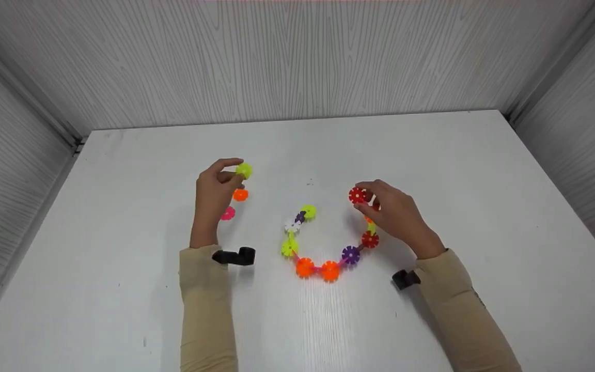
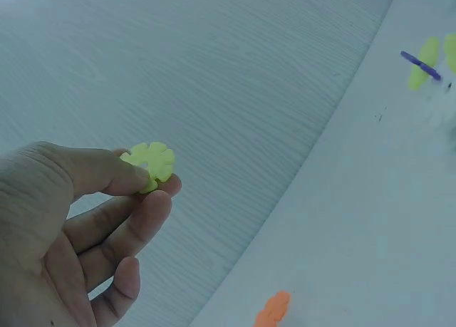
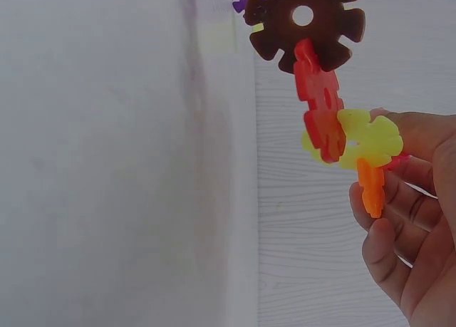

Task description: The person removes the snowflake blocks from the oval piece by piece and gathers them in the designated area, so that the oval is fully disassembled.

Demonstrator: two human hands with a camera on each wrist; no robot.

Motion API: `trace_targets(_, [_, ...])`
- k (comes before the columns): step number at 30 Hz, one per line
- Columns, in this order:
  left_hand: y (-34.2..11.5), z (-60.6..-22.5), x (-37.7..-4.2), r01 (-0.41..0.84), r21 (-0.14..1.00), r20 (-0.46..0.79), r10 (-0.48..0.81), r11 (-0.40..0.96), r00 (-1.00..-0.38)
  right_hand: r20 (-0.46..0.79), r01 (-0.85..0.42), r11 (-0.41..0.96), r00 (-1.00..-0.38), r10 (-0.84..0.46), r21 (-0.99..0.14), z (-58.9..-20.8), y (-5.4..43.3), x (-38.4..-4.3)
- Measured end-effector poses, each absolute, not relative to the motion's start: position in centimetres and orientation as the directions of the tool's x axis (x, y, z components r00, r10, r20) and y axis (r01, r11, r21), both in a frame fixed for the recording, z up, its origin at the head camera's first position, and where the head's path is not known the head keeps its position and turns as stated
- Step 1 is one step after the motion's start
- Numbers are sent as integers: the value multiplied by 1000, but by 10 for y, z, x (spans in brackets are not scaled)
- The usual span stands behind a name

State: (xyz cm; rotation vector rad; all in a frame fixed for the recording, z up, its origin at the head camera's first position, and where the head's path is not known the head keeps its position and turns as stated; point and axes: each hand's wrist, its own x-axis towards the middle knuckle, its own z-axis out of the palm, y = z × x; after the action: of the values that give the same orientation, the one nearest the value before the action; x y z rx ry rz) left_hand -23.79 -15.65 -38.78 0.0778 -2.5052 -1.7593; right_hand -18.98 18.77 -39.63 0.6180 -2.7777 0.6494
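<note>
My left hand (image 1: pixel 210 199) pinches a loose yellow-green notched disc (image 1: pixel 244 170) between thumb and fingers, held up at the left. That same flower-shaped disc (image 2: pixel 162 159) shows clearly at the fingertips in the left wrist view. On the right, my right hand (image 1: pixel 400 214) grips the end of a curved chain of interlocked discs, with a red disc (image 1: pixel 357 196) at its fingertips. Brown (image 3: pixel 274 24), red (image 3: pixel 315 92), yellow (image 3: pixel 381 138) and orange (image 3: pixel 371 188) discs follow one another along the chain near that hand. The chain's other end is a yellow-green disc (image 1: pixel 309 212).
An orange disc (image 1: pixel 240 195) and a pink disc (image 1: pixel 229 213) lie loose beside my left hand. The white table (image 1: pixel 122 289) meets a grey wood-grain panel (image 1: pixel 287 62) at the back. Black wrist mounts (image 1: pixel 246 256) stick out from both sleeves.
</note>
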Motion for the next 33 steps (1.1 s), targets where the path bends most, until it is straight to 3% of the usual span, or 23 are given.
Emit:
trace_targets(17, [-201, -399, -233, -112, 977, -54, -298, 181, -953, 252, -421, 818, -905, -344, -393, -395, 187, -189])
trace_targets(33, [-224, -410, -229, -219, 967, -166, -328, 133, -930, 213, -402, 825, -915, -343, -398, -394, 186, -190])
